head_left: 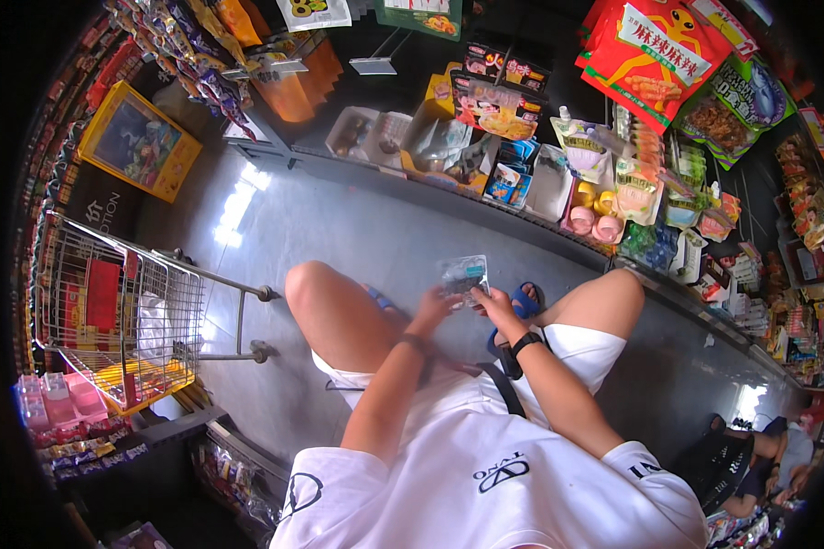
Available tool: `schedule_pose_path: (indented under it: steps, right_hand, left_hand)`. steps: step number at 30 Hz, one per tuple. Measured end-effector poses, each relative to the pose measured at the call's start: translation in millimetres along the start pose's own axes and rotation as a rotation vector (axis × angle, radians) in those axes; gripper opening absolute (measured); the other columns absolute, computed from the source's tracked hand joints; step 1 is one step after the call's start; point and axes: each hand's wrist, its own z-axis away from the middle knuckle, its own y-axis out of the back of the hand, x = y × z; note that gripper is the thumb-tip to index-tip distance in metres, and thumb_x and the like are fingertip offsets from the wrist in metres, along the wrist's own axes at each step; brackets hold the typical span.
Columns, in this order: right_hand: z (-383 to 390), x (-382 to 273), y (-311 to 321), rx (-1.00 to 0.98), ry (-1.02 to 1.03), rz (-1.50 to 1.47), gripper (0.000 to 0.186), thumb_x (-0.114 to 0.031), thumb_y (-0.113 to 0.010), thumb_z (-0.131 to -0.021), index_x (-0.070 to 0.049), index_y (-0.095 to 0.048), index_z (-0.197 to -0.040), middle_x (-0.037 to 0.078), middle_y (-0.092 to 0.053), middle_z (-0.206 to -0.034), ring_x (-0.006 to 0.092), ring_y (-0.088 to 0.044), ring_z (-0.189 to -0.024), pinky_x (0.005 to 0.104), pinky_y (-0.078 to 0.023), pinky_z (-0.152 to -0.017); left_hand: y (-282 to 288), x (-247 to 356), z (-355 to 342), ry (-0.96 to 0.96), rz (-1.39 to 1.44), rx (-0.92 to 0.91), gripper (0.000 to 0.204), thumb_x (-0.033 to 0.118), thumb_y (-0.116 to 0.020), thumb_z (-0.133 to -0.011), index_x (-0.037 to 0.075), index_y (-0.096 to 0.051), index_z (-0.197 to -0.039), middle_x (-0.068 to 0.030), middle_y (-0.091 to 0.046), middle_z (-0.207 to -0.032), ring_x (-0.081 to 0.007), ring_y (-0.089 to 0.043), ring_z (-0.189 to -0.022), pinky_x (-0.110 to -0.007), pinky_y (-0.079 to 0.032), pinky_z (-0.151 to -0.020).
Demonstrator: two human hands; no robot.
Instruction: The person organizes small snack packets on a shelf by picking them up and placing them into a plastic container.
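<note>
A small clear plastic package (464, 272) with dark contents and a teal patch is held up between my knees, above the floor. My left hand (437, 306) is closed at its lower left edge, slightly blurred. On the lower right edge, my right hand (495, 306) pinches it, thumb on the near face. What exactly is inside the package is too small to make out. Beyond both hands stands a low shelf with small white bins (551, 181) and a blue box of small packs (508, 181).
A wire shopping cart (119, 306) stands at the left, near a yellow-framed bin (142, 140). Hanging snack bags (645, 59) and pouches (584, 146) crowd the far shelf. Another person (751, 462) is at the lower right. Blue sandals (527, 297) are on my feet.
</note>
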Motion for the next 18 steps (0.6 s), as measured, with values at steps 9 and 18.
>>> schedule_pose_path:
  steps: [9,18]
  right_hand:
    - [-10,15,6,0.003,0.031,0.094,0.035,-0.034,-0.068,-0.094,-0.001,-0.068,-0.105,0.006,-0.070,-0.087,0.0118,-0.064,-0.073,0.0255,-0.050,-0.065]
    - [-6,12,-1,-0.028,0.043,0.070,0.033,-0.032,-0.072,-0.092,-0.002,-0.068,-0.105,0.003,-0.069,-0.082,0.0105,-0.062,-0.072,0.0268,-0.049,-0.063]
  left_hand:
    - [-5,-5,-6,0.157,-0.181,0.082,0.056,0.046,-0.069,-0.091,-0.005,-0.065,-0.114,-0.0091,-0.067,-0.088,-0.0185,-0.065,-0.077,-0.032,-0.053,-0.063]
    - [8,-8,-8,0.110,0.003,0.167,0.050,0.048,-0.065,-0.093,0.002,-0.069,-0.111,-0.0027,-0.064,-0.092,-0.0123,-0.056,-0.076,-0.029,-0.045,-0.063]
